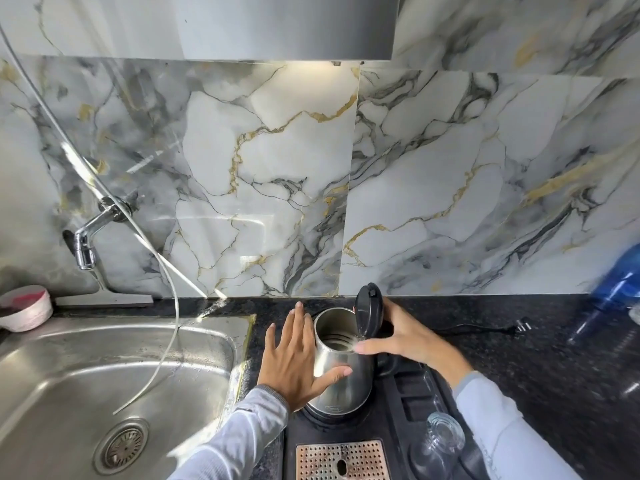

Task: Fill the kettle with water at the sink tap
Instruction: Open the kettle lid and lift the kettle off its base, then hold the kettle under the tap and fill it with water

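A steel kettle (341,379) stands on a black tray (394,424) on the dark counter, right of the sink (138,332). Its black lid (370,308) is hinged up, so the inside shows. My left hand (291,355) lies against the kettle's left side with the thumb across the front and the fingers straight and spread. My right hand (405,336) holds the raised lid, fingers behind it and thumb at the rim. The chrome tap (85,244) sticks out of the marble wall above the sink's far left; no water runs from it.
A thin white hose (173,289) hangs from the wall into the sink basin. A pink-and-white bowl (24,308) sits at the sink's back left. On the tray are an upturned glass (443,434) and a perforated grate (341,460). A blue bottle (620,282) and a black plug (519,325) lie at the right.
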Available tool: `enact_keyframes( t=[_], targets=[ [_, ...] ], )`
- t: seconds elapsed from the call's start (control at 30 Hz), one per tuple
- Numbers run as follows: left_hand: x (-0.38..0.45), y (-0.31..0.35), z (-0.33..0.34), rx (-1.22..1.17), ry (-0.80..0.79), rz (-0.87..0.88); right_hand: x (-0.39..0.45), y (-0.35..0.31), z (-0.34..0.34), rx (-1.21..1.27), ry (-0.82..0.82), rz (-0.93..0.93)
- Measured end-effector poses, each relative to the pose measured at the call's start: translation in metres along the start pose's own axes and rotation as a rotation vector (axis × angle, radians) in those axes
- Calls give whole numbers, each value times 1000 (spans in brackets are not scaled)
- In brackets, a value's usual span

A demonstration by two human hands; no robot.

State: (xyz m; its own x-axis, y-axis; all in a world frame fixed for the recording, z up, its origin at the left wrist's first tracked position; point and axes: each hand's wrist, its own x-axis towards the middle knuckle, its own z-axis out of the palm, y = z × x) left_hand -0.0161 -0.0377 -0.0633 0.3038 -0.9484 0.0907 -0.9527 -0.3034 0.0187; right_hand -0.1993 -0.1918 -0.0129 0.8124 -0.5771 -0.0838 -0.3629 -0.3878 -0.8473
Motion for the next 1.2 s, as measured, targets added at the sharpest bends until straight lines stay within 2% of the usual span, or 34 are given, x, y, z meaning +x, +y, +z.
enact_keyframes(
  t=[0.17,0.3,0.4,0.47,0.6,0.73,0.9,1.1,1.2],
  targets=[
    [-2,1,-4,-33,28,4,5,11,15,-309,289,-233],
    [-4,2,-5,-19,83,15,11,24,24,-593,467,-307],
    [-4,3,-5,-2,86,7,20,33,32,-640,626,-390],
    [-4,4,-6,10,69,-2,24,36,33,-616,677,-396],
    [-5,2,-9,24,14,-9,25,33,33,-549,704,-368],
    [-10,-4,-19,19,23,-17,25,13,31,-516,690,-369],
    [-16,-20,-50,-27,139,-10,24,-25,25,-537,740,-406],
    [-42,-76,-84,-33,216,-32,40,-84,58,-552,774,-445],
    [-62,-128,-90,-22,231,-52,61,-115,100,-533,734,-453]
  ],
)
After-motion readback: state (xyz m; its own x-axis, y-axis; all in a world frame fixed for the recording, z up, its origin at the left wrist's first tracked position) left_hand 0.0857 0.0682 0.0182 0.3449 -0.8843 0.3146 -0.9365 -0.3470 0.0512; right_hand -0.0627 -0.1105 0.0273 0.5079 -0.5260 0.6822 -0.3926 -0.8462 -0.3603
